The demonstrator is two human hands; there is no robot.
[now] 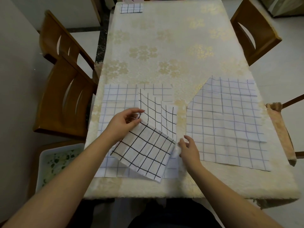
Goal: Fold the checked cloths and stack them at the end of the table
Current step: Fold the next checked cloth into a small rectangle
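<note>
Two hands folding a checked cloth on a table

On the table [164,46], the left hand [122,124] pinches a raised fold of the dark-lined cloth [148,150]; the right hand [188,149], fingers loosely spread, touches its right edge. Right of this cloth lies a pale-lined cloth [230,120], spread flat; far beyond it, at the table's far-left corner, a small folded cloth [131,8]

Black-checked cloth [144,150] half-folded, pale-checked cloth [230,122] flat, folded cloth [131,8] far end

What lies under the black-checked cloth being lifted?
Under the black-checked cloth, held by the left hand, lies a pale-checked cloth flat on the table. Its middle is hidden.
</note>
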